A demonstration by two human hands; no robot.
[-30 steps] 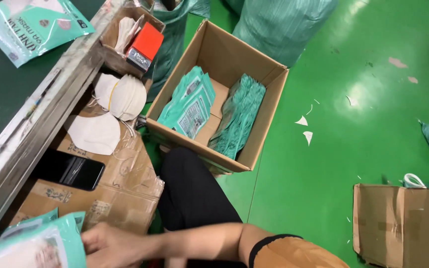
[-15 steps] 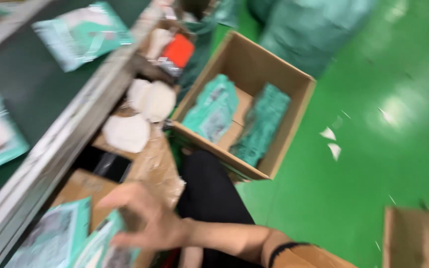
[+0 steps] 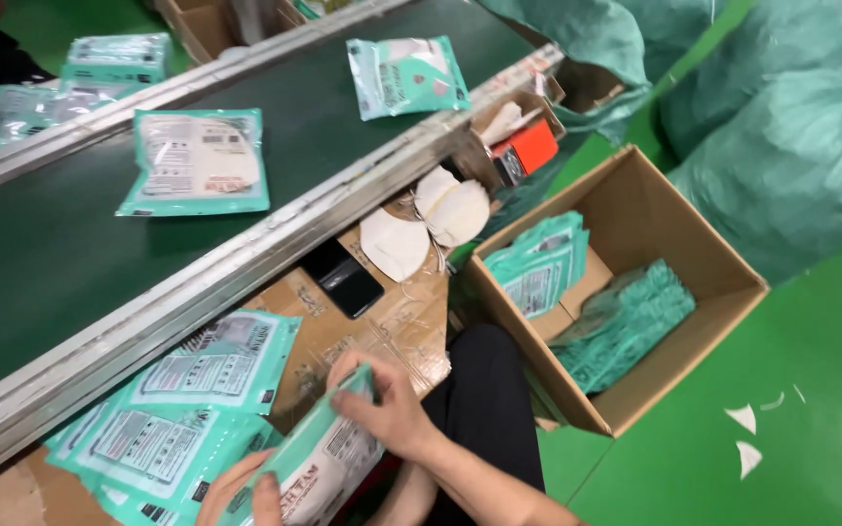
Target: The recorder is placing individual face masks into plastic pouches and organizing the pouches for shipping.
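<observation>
My right hand [image 3: 387,397] and my left hand [image 3: 243,490] both grip a teal and white mask packet [image 3: 321,461] low in the head view, above my lap. Just left of it lies a loose pile of the same flat packets [image 3: 172,419] on a brown cardboard surface [image 3: 392,317]. Two more packets [image 3: 200,161] [image 3: 406,75] lie on the dark green conveyor belt [image 3: 70,244] beyond the metal rail [image 3: 246,258].
An open cardboard box [image 3: 723,282] at my right holds two upright stacks of packets [image 3: 538,265]. White cup-shaped masks [image 3: 431,219] and a black phone [image 3: 343,279] lie on the cardboard. A small box with an orange item [image 3: 528,146], big green sacks [image 3: 782,146], green floor.
The view has swung left and up onto the conveyor. My right hand has come off the pile with one packet, and my left hand has joined it.
</observation>
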